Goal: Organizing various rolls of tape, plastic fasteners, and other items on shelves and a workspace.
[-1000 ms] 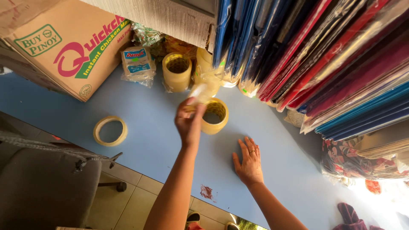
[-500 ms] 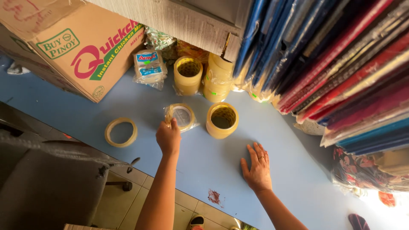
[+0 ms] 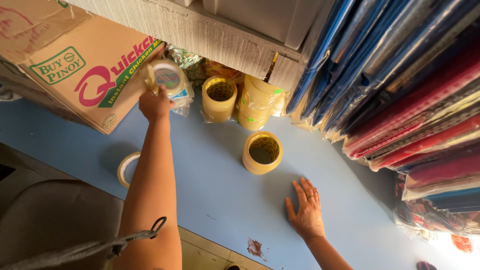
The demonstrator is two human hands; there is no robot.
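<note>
Two hands were out over the blue surface (image 3: pixel 215 165): the right hand (image 3: pixel 306 214) lay flat and released, near a tape stack (image 3: pixel 262 152). Farther off, the left hand (image 3: pixel 154 104) grasped a wrapped tape roll (image 3: pixel 167 77), raised beside the cardboard box (image 3: pixel 75 70).

The left hand (image 3: pixel 154 105) has carried the wrapped tape roll (image 3: pixel 167 77) up beside the cardboard box (image 3: pixel 75 65).
</note>
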